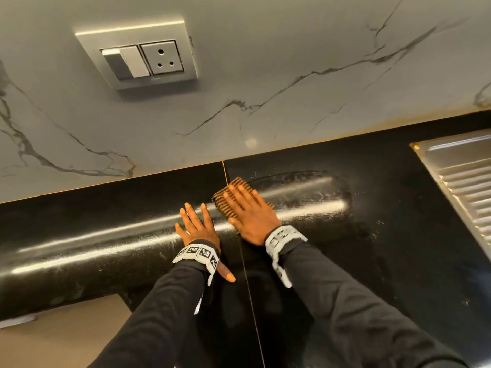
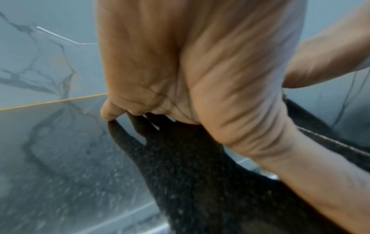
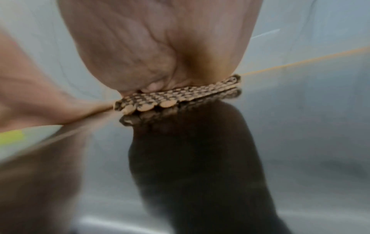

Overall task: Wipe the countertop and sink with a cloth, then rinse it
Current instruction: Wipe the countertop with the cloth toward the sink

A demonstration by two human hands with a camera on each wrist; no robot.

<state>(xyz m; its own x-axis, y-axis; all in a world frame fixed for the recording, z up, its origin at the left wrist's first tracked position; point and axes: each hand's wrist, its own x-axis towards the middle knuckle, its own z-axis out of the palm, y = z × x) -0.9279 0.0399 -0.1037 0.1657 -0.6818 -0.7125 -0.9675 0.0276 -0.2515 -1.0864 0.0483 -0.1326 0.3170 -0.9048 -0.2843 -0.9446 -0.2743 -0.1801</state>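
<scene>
Home kitchen: black stone countertop [image 1: 106,235], steel sink drainboard [image 1: 462,181], marble backsplash [image 1: 265,75].

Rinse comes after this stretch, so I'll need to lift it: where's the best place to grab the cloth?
Probably the far corner of the cloth, from above at the wall side. It lies flat on the countertop under the right hand; that corner pokes out past the fingertips.

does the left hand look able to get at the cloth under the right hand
Probably yes: the left hand lies flat on the black countertop right beside the brown woven cloth, nothing between them, though the right hand covers most of it.
</scene>
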